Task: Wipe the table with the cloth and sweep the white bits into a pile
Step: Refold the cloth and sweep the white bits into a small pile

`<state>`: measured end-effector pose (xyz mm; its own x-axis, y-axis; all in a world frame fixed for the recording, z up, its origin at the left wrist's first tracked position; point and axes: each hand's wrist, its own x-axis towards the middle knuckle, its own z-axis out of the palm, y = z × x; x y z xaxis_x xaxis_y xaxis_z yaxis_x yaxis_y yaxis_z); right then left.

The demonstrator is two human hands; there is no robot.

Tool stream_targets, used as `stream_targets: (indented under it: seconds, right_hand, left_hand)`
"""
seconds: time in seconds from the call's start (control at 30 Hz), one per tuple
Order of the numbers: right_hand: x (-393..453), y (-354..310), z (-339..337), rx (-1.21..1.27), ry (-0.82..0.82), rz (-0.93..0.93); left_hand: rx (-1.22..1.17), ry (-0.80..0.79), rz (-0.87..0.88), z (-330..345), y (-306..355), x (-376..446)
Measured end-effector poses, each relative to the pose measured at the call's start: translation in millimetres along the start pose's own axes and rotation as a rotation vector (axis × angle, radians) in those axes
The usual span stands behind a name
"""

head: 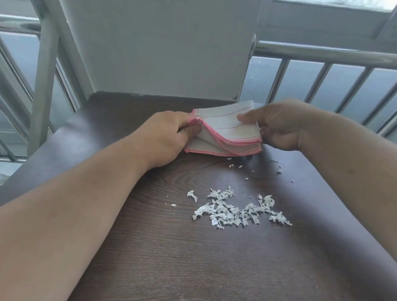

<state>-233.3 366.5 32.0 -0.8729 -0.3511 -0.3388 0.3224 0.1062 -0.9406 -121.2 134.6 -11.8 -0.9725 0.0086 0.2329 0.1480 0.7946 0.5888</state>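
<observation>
The left hand (168,135) pinches the folded cloth (228,131) at its left edge, thumb below and fingers curled over the pink hem, lifting that corner so the layers gape. The right hand (278,124) grips the opposite side, thumb lying flat on the top face and fingers tucked under the right edge. Between the 2 hands the cloth sits as a folded pad, its long axis running left to right across the far part of the table (125,249); whether its near hem rests on the wood or hangs just above it I cannot tell.

What the sweep turns on lies nearer the person — the white bits (238,211) are spread in a loose band, also running left to right, well apart from the cloth's near hem. A few stray flecks (231,166) lie between cloth and band, toward the right.

So the bits are on the body side of the fingers and slightly right of centre — the right hand is the closer one. In my judgement, the cloth would have to travel toward the person, or round the band's ends, to crowd it into 1 pile.
</observation>
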Motion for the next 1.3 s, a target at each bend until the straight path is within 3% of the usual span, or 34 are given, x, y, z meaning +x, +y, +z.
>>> stream_targets:
  seconds: [0.13,0.3,0.4,0.53,0.7,0.87,1.1,1.2,1.3]
  right_hand:
    - [1,-5,-6,-0.066,0.104,-0.132]
    - [21,-5,-31,0.122,0.177,-0.272]
    - [34,1,-50,0.144,0.306,-0.397]
    - [41,16,-64,-0.121,0.408,-0.461]
    - [29,23,-64,-0.328,0.324,-0.476]
    - [11,29,-56,-0.427,0.14,-0.464]
    - [0,30,-44,-0.202,0.086,-0.42]
    - [4,21,-51,-0.036,0.187,-0.425]
    - [5,10,-71,-0.024,0.349,-0.463]
  left_hand:
    - [0.037,0.014,0.028,3,0,0]
    - [0.025,0.018,-0.039,5,2,-2]
    - [0.035,0.023,-0.044,7,0,0]
    - [0.138,0.015,-0.025,7,-1,2]
    - [0.16,0.025,-0.018,7,-1,3]
    - [0.161,0.016,-0.026,5,2,1]
    - [0.15,0.01,-0.01,4,3,-1]
    - [0.097,0.015,-0.028,5,1,0]
    - [0.085,0.022,-0.028,6,0,0]
